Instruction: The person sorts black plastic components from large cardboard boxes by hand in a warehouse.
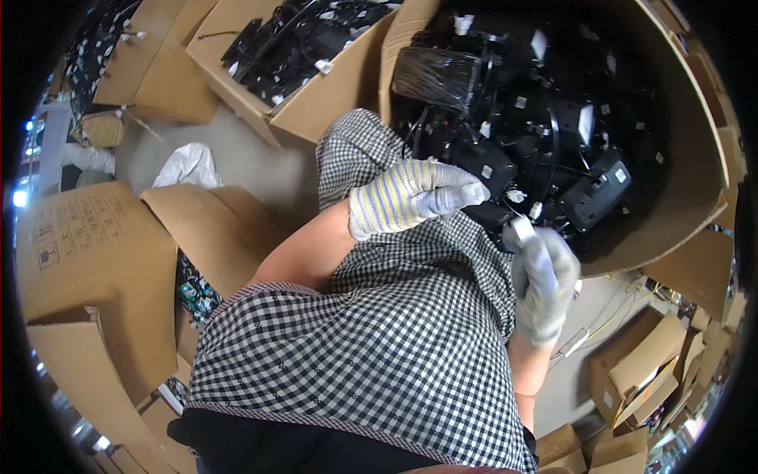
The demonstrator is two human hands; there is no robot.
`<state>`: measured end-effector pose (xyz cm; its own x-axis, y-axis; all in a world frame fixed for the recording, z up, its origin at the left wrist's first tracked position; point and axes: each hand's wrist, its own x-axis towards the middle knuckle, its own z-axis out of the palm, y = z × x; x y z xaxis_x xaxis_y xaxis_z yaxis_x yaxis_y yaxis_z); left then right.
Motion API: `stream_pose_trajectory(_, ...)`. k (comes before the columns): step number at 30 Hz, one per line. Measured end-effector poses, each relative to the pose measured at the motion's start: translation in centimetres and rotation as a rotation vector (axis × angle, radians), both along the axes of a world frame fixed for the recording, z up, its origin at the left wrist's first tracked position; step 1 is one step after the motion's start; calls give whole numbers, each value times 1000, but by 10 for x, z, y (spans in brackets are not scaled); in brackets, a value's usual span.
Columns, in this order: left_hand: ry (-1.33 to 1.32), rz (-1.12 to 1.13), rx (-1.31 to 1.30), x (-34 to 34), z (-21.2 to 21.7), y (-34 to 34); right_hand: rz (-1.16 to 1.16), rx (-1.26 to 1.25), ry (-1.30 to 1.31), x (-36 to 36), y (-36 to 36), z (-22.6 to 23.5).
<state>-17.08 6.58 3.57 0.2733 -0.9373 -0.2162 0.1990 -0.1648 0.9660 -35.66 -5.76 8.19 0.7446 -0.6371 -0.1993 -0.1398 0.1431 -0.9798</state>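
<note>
My left hand (414,197), in a striped knit glove, is closed with its thumb and fingers pinching a small white piece (476,193). My right hand (545,276), gloved as well, grips another small white piece (523,230) that looks like a plug connector. The two hands are apart, over the near edge of a large cardboard box (687,225). Inside it lie many black plastic parts, among them a speaker-like block (604,193) and a plastic-wrapped black bundle (437,77). White connectors (515,195) on thin cables show between my hands.
Another carton (316,110) of black parts stands at the far left of the big box. Opened cartons (95,261) crowd the left side, one with small green and white parts (197,291). A white bag (188,164) lies on the floor; more cartons (639,367) stand at right.
</note>
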Motion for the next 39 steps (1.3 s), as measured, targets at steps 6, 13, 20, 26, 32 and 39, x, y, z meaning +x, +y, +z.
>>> stream_pose_trajectory(6, -214, -159, -27, 13, -15, 20, 467, -618, 281, 31, -12, -10)
stream_pose_trajectory(13, -177, -349, -103, 22, -34, 30, 701, -476, 227, 33, -22, -23)
stream_pose_trajectory(20, -255, -313, -15, 8, -31, 11, 613, -68, 226, 22, -28, -35)
stream_pose_trajectory(26, -470, -189, -135, 8, -27, 7, 409, 19, 55, 25, -40, -49)
stream_pose_trajectory(32, -176, 156, -307, 21, 24, 32, -65, -119, 129, 110, -79, -46)
stream_pose_trajectory(39, 16, 37, -390, -4, 25, 36, 283, 133, 34, 167, -80, -101)
